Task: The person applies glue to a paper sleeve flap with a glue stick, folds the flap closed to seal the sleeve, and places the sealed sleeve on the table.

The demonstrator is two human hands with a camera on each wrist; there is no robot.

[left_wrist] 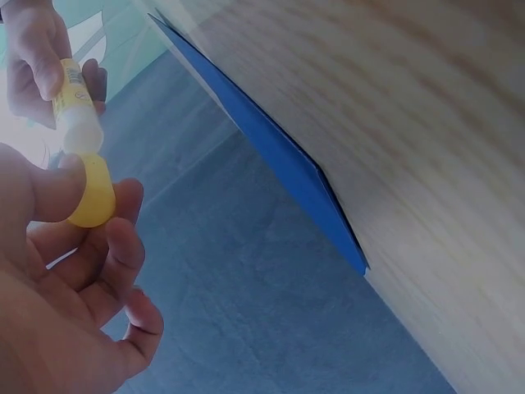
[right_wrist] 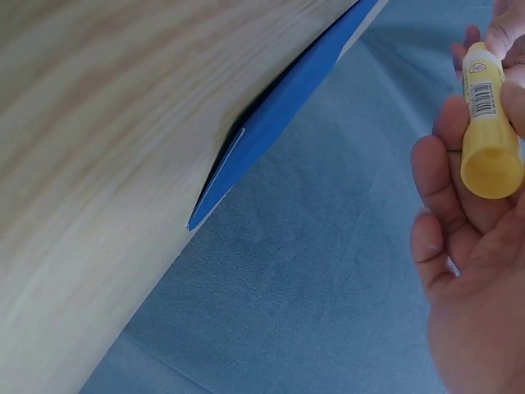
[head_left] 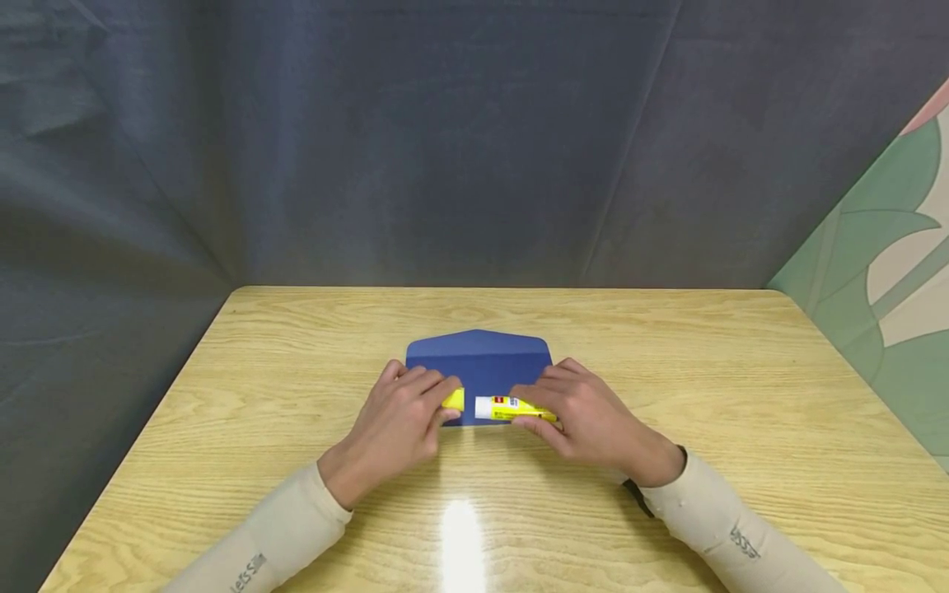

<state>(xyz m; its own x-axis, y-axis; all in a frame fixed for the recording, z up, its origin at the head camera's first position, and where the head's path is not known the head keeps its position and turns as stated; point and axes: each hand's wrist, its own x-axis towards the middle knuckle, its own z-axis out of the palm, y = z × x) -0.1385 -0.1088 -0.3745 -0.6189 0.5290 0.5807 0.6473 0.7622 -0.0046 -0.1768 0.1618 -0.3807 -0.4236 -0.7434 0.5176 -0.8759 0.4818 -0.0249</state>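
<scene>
My right hand [head_left: 586, 412] grips the yellow body of a glue stick [head_left: 519, 408], its white end pointing left. In my left hand [head_left: 404, 416] the thumb and fingers pinch the yellow cap [head_left: 455, 399]. A small gap separates cap and glue stick in the head view; in the left wrist view the cap [left_wrist: 97, 197] overlaps the white end of the glue stick [left_wrist: 78, 107]. From the right wrist, the yellow base of the glue stick [right_wrist: 490, 160] faces the camera. Below both hands lies a blue envelope [head_left: 478, 371], its flap raised toward the far side and its near part partly hidden by the hands.
The wooden table [head_left: 259, 395] extends on every side of the envelope, with a bright reflection near its front. A dark cloth [head_left: 445, 148] hangs behind the table and along its left. On the right stands a panel with a green leaf pattern [head_left: 875, 263].
</scene>
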